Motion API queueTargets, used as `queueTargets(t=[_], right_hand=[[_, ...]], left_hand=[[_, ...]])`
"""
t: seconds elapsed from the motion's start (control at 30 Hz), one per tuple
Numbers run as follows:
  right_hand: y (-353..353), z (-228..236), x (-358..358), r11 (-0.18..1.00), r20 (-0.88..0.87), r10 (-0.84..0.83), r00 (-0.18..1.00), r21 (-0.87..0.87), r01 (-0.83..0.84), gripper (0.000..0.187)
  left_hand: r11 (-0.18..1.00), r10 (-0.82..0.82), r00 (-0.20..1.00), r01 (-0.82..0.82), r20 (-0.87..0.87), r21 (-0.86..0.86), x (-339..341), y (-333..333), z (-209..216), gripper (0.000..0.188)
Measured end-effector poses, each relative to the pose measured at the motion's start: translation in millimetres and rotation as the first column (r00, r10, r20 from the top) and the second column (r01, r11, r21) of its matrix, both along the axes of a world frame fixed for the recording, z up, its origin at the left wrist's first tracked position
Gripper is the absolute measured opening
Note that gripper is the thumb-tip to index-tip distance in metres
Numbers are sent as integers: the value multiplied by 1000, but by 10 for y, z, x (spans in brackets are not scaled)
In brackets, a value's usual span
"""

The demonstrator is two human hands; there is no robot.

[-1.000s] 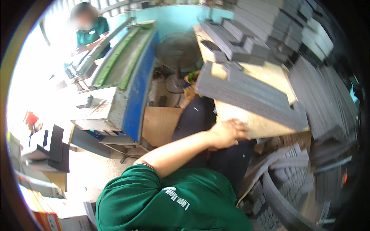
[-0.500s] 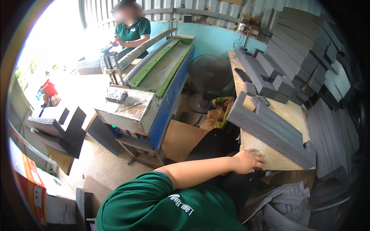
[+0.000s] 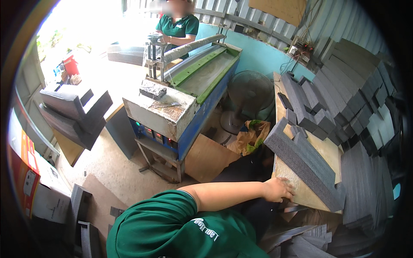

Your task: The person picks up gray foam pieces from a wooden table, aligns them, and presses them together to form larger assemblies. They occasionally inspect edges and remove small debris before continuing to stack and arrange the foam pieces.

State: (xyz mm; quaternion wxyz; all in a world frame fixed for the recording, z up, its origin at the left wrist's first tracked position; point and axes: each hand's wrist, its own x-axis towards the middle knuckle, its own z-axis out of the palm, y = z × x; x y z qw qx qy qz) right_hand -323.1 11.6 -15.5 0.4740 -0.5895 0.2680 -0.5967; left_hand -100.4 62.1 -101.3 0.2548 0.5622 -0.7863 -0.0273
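My left hand (image 3: 277, 189) rests on the near edge of a wooden tabletop (image 3: 299, 184), palm down with its fingers stretched out and nothing in them. Just beyond it lies a long grey foam piece (image 3: 297, 159) with a raised strip along it, slanting across the table. Smaller grey foam blocks (image 3: 323, 120) sit farther back on the same table, beside a dark flat phone-like object (image 3: 285, 100). My right hand does not show.
Grey foam bars (image 3: 357, 81) are stacked high at the right. A blue machine (image 3: 189, 137) with a green-edged trough stands ahead, near a fan (image 3: 251, 92). Another person (image 3: 178, 32) works behind it. Notched foam pieces (image 3: 75, 107) sit at the left; cut foam (image 3: 312, 241) lies below the table.
The whole view has shifted, so the machine and the other person appear farther right. My left hand stays at the table edge, and the foam piece keeps its place.
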Motion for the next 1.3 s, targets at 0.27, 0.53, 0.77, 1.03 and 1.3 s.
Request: queueTargets(t=[0.27,0.53,0.77,1.03,1.3], right_hand=[[-160,19,-4,998,2,-46,999,46,46,72],[-287,65,-138,985,15,-146,989,92,144,73],[-344,123,-83,977,29,-185,982,116,180,74],[-509,188,54,970,35,-196,980,155,188,75],[-824,238,205,966,73,-191,979,192,174,76]], left_hand=[[1000,5,1000,-5,-11,-9,-7,10,12,50],[999,30,1000,-30,-5,12,-35,14,-5,49],[1000,17,1000,-18,-27,-25,-10,-19,-59,50],[985,-156,466,138,-871,-102,162,340,123,101],[937,-315,-32,-169,-948,-306,832,1385,310,120]])
